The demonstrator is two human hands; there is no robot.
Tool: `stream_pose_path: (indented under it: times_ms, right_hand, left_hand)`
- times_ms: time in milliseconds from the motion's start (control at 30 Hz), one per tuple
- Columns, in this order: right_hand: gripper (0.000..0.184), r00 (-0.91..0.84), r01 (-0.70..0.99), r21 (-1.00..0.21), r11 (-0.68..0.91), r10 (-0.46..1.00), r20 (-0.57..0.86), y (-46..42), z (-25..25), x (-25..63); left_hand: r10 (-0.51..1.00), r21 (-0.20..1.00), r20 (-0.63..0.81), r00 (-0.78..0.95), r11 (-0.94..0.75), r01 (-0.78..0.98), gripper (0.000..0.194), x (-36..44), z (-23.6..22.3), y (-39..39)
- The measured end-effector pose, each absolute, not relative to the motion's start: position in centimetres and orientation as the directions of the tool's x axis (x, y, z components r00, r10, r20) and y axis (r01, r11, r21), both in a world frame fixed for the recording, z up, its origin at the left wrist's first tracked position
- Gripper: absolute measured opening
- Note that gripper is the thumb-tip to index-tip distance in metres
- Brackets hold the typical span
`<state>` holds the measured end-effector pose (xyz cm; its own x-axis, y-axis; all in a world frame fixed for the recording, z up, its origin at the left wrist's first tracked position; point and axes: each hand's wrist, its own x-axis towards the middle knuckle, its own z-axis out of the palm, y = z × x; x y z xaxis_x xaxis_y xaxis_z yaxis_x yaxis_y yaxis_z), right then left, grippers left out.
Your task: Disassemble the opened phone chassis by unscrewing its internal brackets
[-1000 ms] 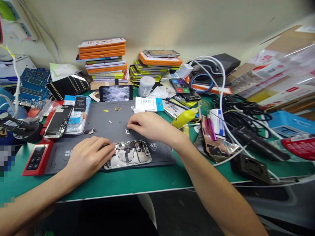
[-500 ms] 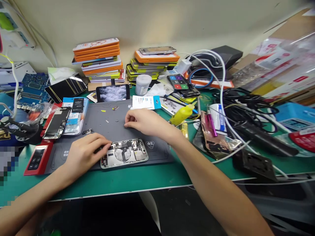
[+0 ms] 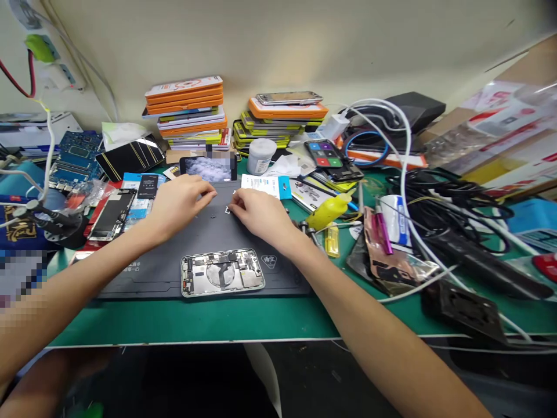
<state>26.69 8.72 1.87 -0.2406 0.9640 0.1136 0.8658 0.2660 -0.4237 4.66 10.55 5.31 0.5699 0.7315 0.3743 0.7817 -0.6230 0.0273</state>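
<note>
An opened phone (image 3: pixel 223 273) lies on the dark work mat (image 3: pixel 161 278), its inner parts showing; neither hand touches it. Above the mat, beyond the phone, my right hand (image 3: pixel 261 217) pinches a small pale frame-shaped piece (image 3: pixel 227 209) that looks like a SIM tray. My left hand (image 3: pixel 180 200) hovers to its left, fingers curved, with a small gap between thumb and fingertips and nothing visible in them. A tiny dark part (image 3: pixel 213 216) rests on the mat between the hands.
A propped phone (image 3: pixel 208 168) stands behind the mat, beside a white jar (image 3: pixel 261 155). Stacked orange boxes (image 3: pixel 185 104) line the wall. Rightward are a yellow bottle (image 3: pixel 328 210) and tangled cables (image 3: pixel 452 203). A removed screen (image 3: pixel 113 215) lies left.
My left hand has left the opened phone's edge and moved up and right, towards my right hand. The small frame-shaped piece now shows at my right fingertips. The view has shifted slightly.
</note>
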Motion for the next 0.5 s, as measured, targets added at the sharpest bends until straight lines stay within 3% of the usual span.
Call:
stream_pose_path:
  times_ms: [200,367,500]
  right_hand:
    - [0.019,-0.252,0.875,-0.401,0.271,0.962,0.101,8.5,2.2,26.6]
    - [0.018,-0.295,0.867,-0.397,0.302,0.952,0.081,8.4,2.5,26.8]
    - [0.016,-0.3,0.865,-0.398,0.306,0.951,0.078,8.1,2.6,26.7]
  left_hand:
    - [0.697,-0.024,0.277,0.662,-0.683,0.73,0.021,6.7,3.1,11.4]
    - [0.706,0.01,0.289,0.647,-0.678,0.735,0.014,6.3,3.4,11.5]
    - [0.729,0.048,0.351,0.588,-0.641,0.766,0.022,5.5,5.0,10.4]
